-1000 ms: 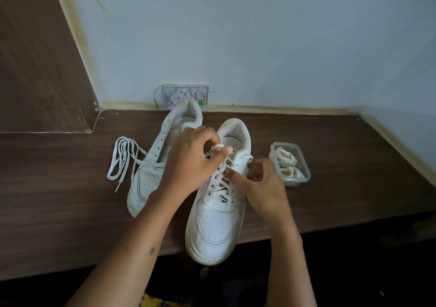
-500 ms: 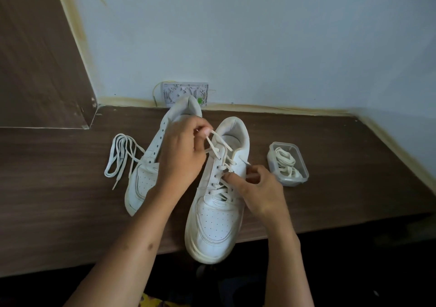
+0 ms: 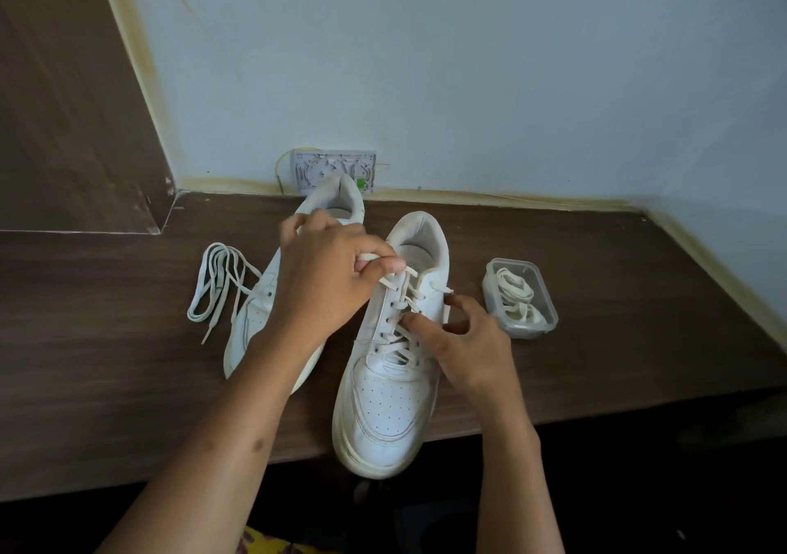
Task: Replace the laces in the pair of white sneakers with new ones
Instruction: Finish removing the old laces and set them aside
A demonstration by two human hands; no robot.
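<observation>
1. On the wooden shelf (image 3: 596,340), two white sneakers are set side by side with heels toward the wall; the right sneaker (image 3: 387,391) is partly laced, and its toe overhangs the front edge.
2. A lace end (image 3: 368,258) at the top eyelets is pinched between the thumb and curled fingers of the left hand (image 3: 328,285), held above the tongue.
3. The crossed lace (image 3: 400,340) lower down is pressed by the forefinger of the right hand (image 3: 464,340); its other fingers are loosely bent, and whether a strand is gripped by them cannot be told.
4. The left sneaker (image 3: 255,319) is seen with bare eyelets and is largely hidden behind the left forearm.
5. A loose lace (image 3: 217,285) is coiled on the shelf just left of that sneaker, apart from it.
6. Risk: the lace could be drawn unevenly if the upward pull is not matched by the holding finger, leaving one end short.
7. Risk: the right sneaker could be tipped off the edge by a firm pull, since its toe is unsupported.
8. Risk: an eyelet could be skipped or the flat lace twisted, as the view of the upper eyelets is blocked by the left hand.
9. A small clear plastic box (image 3: 538,327), lidless, stands just right of the right sneaker; a bundle of cream laces (image 3: 517,298) is held inside it.
</observation>
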